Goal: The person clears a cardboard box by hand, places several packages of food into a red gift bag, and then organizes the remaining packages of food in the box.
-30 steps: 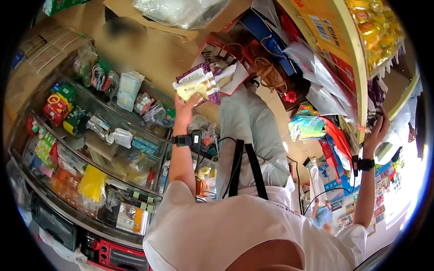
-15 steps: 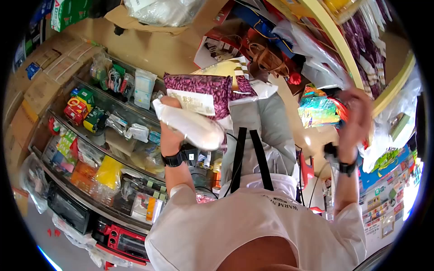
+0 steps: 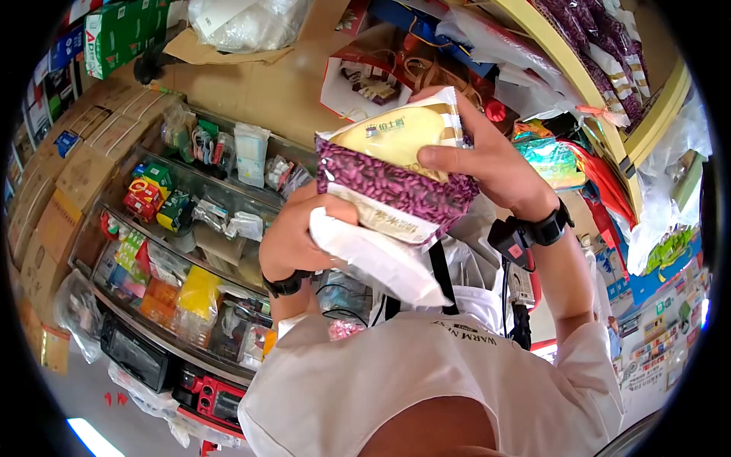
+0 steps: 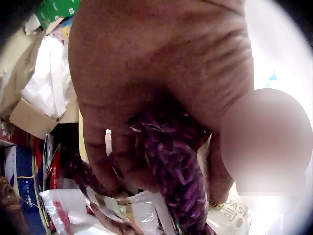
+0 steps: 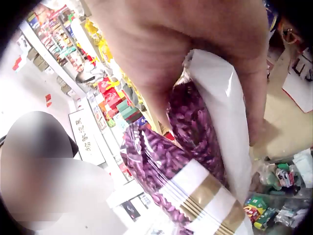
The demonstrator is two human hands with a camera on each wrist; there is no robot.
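In front of the chest, both hands hold packets of toast bread with a purple grain print. The right hand (image 3: 491, 156) grips the purple bread packet with the yellow label (image 3: 400, 141), its thumb across the front. In the right wrist view, that hand pinches a packet with a white back (image 5: 227, 122), and another purple packet (image 5: 151, 156) leans beside it. My left hand (image 3: 293, 232) has its fingers curled round a white-sided packet (image 3: 373, 255), close below the purple one. From the left wrist, a purple packet (image 4: 176, 171) shows between thumb and fingers.
A glass display case (image 3: 183, 266) with small goods stands on the left, cardboard boxes (image 3: 84, 160) behind it. An open red-and-white carton (image 3: 369, 84) holds more packets at the far side. At right, a yellow-edged shelf (image 3: 601, 137) bears purple packets.
My right hand has come from the shelf at right to the packets before the chest and now grips one. The left hand has drawn its packets back from the carton toward the body.
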